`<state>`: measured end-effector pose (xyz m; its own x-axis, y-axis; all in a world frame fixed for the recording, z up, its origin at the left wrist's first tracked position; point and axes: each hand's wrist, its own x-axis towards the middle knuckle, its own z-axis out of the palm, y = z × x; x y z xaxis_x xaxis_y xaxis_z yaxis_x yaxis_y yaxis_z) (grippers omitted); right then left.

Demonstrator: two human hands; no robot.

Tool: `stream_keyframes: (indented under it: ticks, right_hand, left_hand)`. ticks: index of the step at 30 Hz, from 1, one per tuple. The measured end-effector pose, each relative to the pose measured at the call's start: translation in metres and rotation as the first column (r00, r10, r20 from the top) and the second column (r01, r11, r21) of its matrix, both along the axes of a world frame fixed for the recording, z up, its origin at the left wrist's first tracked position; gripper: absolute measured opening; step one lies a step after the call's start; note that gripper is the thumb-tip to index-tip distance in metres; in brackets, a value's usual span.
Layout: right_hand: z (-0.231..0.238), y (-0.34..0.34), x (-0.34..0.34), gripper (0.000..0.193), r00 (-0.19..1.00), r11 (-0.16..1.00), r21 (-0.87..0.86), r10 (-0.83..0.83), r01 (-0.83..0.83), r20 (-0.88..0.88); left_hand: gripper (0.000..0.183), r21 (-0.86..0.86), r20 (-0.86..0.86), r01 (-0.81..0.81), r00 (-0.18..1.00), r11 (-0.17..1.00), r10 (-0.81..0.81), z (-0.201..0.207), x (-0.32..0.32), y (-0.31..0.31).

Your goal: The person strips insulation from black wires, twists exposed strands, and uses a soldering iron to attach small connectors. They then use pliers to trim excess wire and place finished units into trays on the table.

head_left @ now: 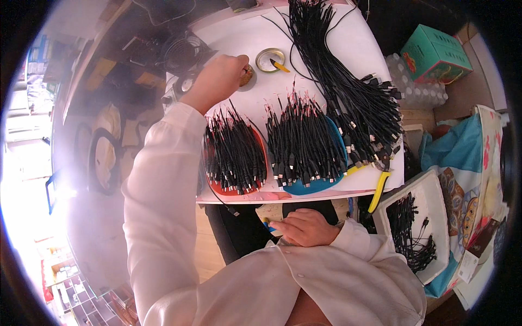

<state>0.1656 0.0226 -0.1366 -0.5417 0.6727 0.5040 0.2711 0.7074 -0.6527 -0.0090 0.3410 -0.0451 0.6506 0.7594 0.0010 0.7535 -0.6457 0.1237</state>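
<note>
White table point(239, 32) — trayed black cables point(304, 149) run fore-and-aft, reddish wire ends point(296, 100) pointing away.

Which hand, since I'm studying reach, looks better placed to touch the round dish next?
Left, I'd judge: the left hand is beside the round dish, though at a brown lump; the right hand is much lower down, farther off.

White tabletop point(234, 32), all-black cables point(331, 70) along the right edge, orangey-red tray point(222, 190) plus a blue tray point(305, 189) at the near edge.
</note>
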Motion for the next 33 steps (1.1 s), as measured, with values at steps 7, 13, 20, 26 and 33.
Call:
stream_keyframes:
  ticks: [7,13,20,26,33]
  right_hand:
    - [0.000,0.000,0.000,0.044,1.000,1.000,0.014,-0.007,0.007,-0.016]
    - [0.000,0.001,0.001,0.045,1.000,1.000,0.014,-0.001,0.002,-0.017]
    - [-0.001,0.002,0.001,0.046,1.000,1.000,0.016,-0.004,0.004,-0.015]
    - [0.001,0.003,-0.001,0.044,0.998,0.999,0.037,-0.038,0.040,-0.044]
    - [0.003,0.000,-0.003,0.042,0.998,1.000,0.003,-0.029,0.029,0.047]
  left_hand:
    - [0.014,-0.029,0.016,-0.013,1.000,1.000,0.013,0.006,-0.002,0.000]
    - [0.010,-0.064,0.044,0.061,0.997,0.996,-0.059,0.000,-0.001,0.008]
    - [0.011,-0.091,0.064,0.096,0.994,0.991,-0.090,-0.005,-0.001,0.013]
    - [0.011,-0.049,0.107,0.003,0.994,0.999,0.003,0.009,-0.013,0.003]
    - [0.007,-0.120,0.186,-0.260,0.942,0.958,0.278,0.040,-0.097,-0.007]
